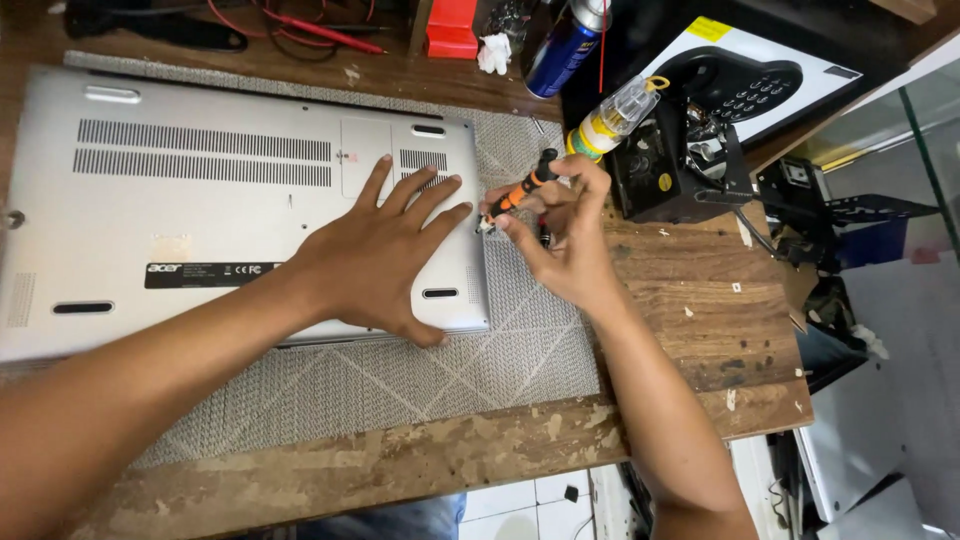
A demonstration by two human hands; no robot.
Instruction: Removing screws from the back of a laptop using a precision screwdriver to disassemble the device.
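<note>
While the left hand [385, 255] presses flat, fingers spread, on the stiff, slippery upturned laptop [200, 200], the right hand [560, 235] pinches a light screwdriver [520, 192] at its corner edge.

The laptop [230, 200] shows a matt silver shell, smooth, with black rubbery feet. Under it lies a grey woven mat [420, 375], coarse in texture. Beyond the mat, the wooden bench [690, 290] is rough, worn and flecked with pale chips. Right of the laptop, the screwdriver [520, 190] has an orange-and-black plastic grip. Behind it the spray can [562, 48] is glossy blue metal.
</note>
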